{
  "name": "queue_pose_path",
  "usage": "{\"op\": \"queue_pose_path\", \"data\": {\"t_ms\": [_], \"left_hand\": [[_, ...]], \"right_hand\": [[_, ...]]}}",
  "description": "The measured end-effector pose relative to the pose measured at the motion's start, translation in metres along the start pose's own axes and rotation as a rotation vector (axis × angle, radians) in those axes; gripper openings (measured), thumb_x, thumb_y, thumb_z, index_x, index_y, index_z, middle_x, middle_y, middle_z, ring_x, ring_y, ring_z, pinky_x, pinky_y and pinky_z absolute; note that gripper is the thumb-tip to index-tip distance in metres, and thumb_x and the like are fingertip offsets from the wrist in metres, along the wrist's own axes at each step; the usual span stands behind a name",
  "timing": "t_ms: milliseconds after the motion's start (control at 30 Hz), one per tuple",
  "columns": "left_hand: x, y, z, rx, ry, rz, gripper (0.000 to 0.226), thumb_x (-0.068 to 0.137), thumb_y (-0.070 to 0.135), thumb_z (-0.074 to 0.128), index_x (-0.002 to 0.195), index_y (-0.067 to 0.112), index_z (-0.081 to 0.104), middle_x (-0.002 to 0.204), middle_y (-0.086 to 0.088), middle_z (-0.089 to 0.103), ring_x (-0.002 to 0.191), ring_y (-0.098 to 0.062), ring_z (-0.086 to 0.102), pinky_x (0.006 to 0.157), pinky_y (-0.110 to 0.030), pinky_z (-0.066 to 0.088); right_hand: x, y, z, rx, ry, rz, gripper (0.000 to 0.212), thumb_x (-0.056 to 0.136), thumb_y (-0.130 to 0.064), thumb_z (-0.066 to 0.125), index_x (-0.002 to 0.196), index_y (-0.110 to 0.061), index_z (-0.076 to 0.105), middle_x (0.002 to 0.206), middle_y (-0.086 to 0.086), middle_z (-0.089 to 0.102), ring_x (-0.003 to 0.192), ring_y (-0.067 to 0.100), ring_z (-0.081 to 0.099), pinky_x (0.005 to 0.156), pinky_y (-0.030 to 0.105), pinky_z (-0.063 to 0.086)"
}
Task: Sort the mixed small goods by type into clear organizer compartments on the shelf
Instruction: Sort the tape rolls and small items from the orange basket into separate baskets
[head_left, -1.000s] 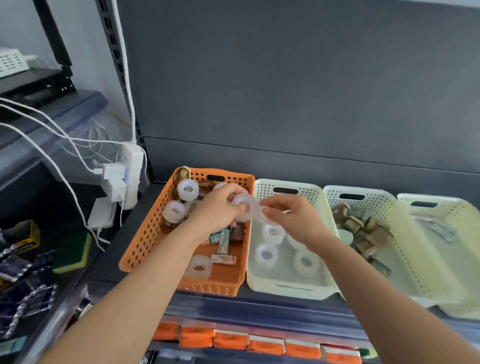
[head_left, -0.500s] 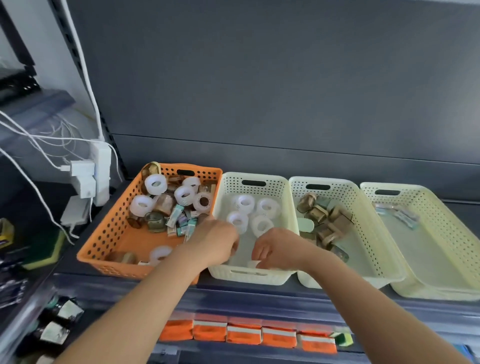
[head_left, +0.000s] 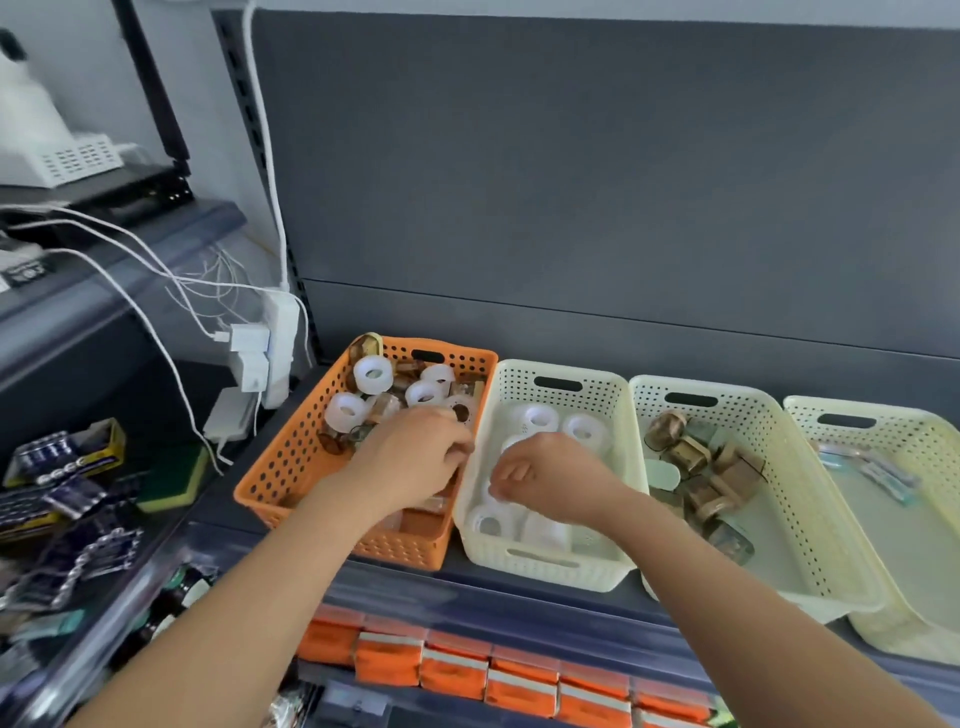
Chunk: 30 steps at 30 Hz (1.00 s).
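Note:
An orange basket (head_left: 291, 467) on the shelf holds mixed goods: white tape rolls (head_left: 372, 374), brown rolls and small packets. To its right, a cream basket (head_left: 545, 569) contains only white rolls (head_left: 586, 427). A third cream basket (head_left: 769, 467) holds brown rolls (head_left: 691, 457), and a fourth (head_left: 883, 431) holds a few slim packets (head_left: 878, 473). My left hand (head_left: 415, 460) reaches down into the orange basket, fingertips hidden among the goods. My right hand (head_left: 545, 480) hovers over the white rolls with fingers curled; I see nothing in it.
A white power strip with plugs and cables (head_left: 265, 353) hangs left of the orange basket. Battery packs (head_left: 62, 467) and a sponge (head_left: 171, 483) lie on the left shelf. Orange packs (head_left: 452, 670) line the shelf below. The grey back panel (head_left: 571, 182) rises behind the baskets.
A second ago both hands held white rolls above the baskets, then lowered them into the cream basket. Now my left hand has moved left into the orange basket; my right stays over the cream one.

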<state>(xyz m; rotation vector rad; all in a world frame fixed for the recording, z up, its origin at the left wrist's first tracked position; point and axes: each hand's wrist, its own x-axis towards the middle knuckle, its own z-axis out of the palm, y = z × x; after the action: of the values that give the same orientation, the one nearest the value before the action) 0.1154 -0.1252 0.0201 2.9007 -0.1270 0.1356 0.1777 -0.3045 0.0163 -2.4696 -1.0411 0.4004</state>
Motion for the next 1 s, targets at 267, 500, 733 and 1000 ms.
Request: {"op": "queue_pose_path", "data": {"t_ms": [267, 500, 733, 1000], "left_hand": [[-0.021, -0.075, 0.008, 0.090, -0.274, -0.316, 0.025, 0.089, 0.012, 0.053, 0.106, 0.021, 0.069, 0.111, 0.000, 0.063, 0.093, -0.019, 0.061, 0.079, -0.038, 0.054], [-0.011, -0.118, 0.003, 0.302, -0.016, -0.269, 0.035, 0.084, -0.005, 0.049, 0.106, 0.018, 0.062, 0.114, 0.002, 0.055, 0.105, -0.025, 0.049, 0.078, -0.035, 0.043], [0.010, -0.140, 0.009, 0.502, -0.050, -0.151, 0.031, 0.084, -0.003, 0.049, 0.106, 0.013, 0.064, 0.112, -0.004, 0.055, 0.108, -0.026, 0.045, 0.082, -0.034, 0.037], [0.020, -0.148, -0.010, 0.216, 0.012, -0.181, 0.032, 0.089, 0.005, 0.050, 0.115, 0.018, 0.065, 0.112, 0.001, 0.054, 0.106, -0.022, 0.048, 0.079, -0.033, 0.044]], "right_hand": [[0.056, -0.050, 0.020, -0.192, 0.040, -0.151, 0.019, 0.089, -0.032, 0.059, 0.102, -0.024, 0.071, 0.103, -0.004, 0.069, 0.097, 0.016, 0.060, 0.079, 0.031, 0.051], [0.093, -0.081, 0.060, -0.274, -0.281, -0.209, 0.030, 0.080, -0.037, 0.069, 0.107, -0.023, 0.069, 0.104, -0.002, 0.067, 0.095, 0.018, 0.060, 0.083, 0.038, 0.052], [0.109, -0.086, 0.073, -0.362, -0.412, -0.253, 0.027, 0.077, -0.036, 0.067, 0.058, -0.020, 0.058, 0.075, 0.000, 0.059, 0.084, 0.025, 0.059, 0.073, 0.042, 0.055], [0.113, -0.078, 0.073, -0.228, -0.259, -0.148, 0.034, 0.080, -0.043, 0.066, 0.099, -0.015, 0.068, 0.110, 0.003, 0.058, 0.099, 0.022, 0.056, 0.085, 0.037, 0.049]]}}
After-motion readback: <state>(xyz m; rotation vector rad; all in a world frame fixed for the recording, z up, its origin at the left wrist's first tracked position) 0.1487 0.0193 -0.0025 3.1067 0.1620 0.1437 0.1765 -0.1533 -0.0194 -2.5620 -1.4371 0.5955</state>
